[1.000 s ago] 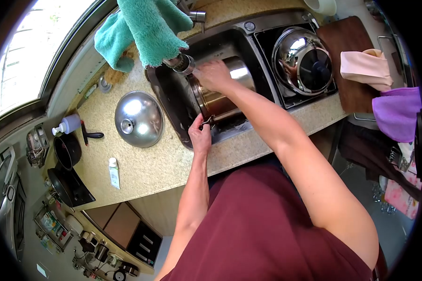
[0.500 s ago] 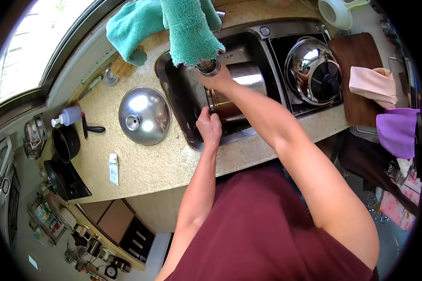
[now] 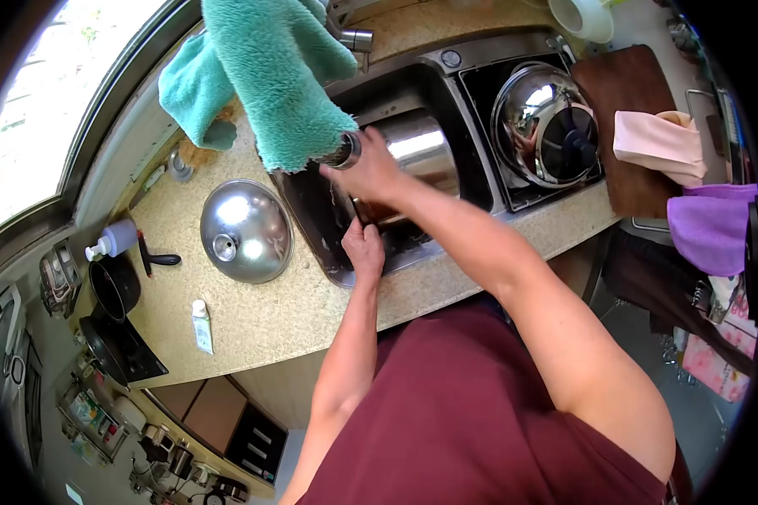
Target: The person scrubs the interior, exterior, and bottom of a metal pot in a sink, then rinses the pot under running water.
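A shiny metal pot [image 3: 417,151] lies on its side in the left basin of the steel sink [image 3: 473,126]. My left hand [image 3: 364,248] is closed on the pot's handle at the near side of the basin. By the end of the faucet spout [image 3: 345,153] is my right hand [image 3: 370,172], over the pot's left end. Its fingers are partly hidden and smeared, and whether it touches the spout or pot is unclear. A green towel [image 3: 269,84] drapes over the faucet, covering most of it.
On the left counter are a domed metal lid [image 3: 248,236], a tube [image 3: 201,328], a pump bottle [image 3: 114,239] and dark pans [image 3: 114,286]. Rightward stand a glass-topped lid [image 3: 543,126], a brown board [image 3: 632,93] and a folded pink cloth [image 3: 661,145]. A purple cloth [image 3: 712,231] hangs far right.
The view has shifted, so most things sit further left and lower. My right hand stays beside the spout, its fingers now more smeared. My left hand keeps its hold on the handle.
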`<state>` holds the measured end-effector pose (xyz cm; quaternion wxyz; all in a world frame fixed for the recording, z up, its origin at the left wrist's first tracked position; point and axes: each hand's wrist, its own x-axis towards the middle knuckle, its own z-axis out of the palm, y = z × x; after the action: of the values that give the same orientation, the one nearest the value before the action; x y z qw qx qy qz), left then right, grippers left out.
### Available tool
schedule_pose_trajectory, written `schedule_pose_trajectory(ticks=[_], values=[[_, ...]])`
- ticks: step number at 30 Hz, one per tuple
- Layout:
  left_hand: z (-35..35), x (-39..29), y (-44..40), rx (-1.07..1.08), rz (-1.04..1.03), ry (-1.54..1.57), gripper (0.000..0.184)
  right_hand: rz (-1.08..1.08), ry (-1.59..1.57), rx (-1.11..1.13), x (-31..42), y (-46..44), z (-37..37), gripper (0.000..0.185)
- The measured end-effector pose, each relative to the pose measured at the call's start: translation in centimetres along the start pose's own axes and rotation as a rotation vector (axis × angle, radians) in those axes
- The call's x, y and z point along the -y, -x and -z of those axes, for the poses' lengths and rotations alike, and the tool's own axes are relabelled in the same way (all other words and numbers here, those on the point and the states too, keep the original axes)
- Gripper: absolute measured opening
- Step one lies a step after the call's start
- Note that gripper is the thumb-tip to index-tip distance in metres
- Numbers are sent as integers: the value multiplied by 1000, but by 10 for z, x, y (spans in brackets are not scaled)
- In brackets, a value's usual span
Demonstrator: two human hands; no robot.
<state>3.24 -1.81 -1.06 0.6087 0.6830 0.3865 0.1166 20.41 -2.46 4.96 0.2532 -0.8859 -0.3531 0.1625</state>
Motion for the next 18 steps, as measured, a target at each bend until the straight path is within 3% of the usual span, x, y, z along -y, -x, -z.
schedule_pose_trajectory(ticks=[2, 3, 5, 6, 8, 10, 11, 12, 13, 14, 15, 18], values=[[6, -7, 5, 51, 93, -131, 26, -101, 243, 495, -29, -33, 37, 50], [9, -5, 5, 43, 77, -256, 25, -220, 241, 441, -49, -38, 37, 44], [7, -9, -5, 84, 29, -135, 23, -343, 338, 193, -64, -27, 15, 38], [4, -10, -8, 116, 3, -10, 23, -202, 255, 185, -55, -11, 17, 36], [-10, -53, -35, 90, 24, 150, 22, 79, 241, -218, -45, 15, -22, 30], [-7, -43, -73, 70, 283, 326, 24, 190, 271, -230, -53, 17, -27, 32], [-13, -45, -84, 78, 239, 244, 25, 292, 303, -251, -59, 18, -28, 34], [-19, -51, -87, 86, 194, 162, 28, 134, 280, -27, -62, 11, 1, 36], [-29, -73, -78, 19, 209, 222, 25, 4, 375, -70, -81, 8, 7, 38], [-33, -58, -77, -83, 35, 37, 26, -319, 269, 345, -90, -9, 44, 46], [-32, -55, -71, -114, 20, -83, 27, -479, 119, 197, -118, -10, 38, 51], [-35, -50, -42, -210, -48, -225, 34, -583, -21, 293, -145, -26, 35, 52]])
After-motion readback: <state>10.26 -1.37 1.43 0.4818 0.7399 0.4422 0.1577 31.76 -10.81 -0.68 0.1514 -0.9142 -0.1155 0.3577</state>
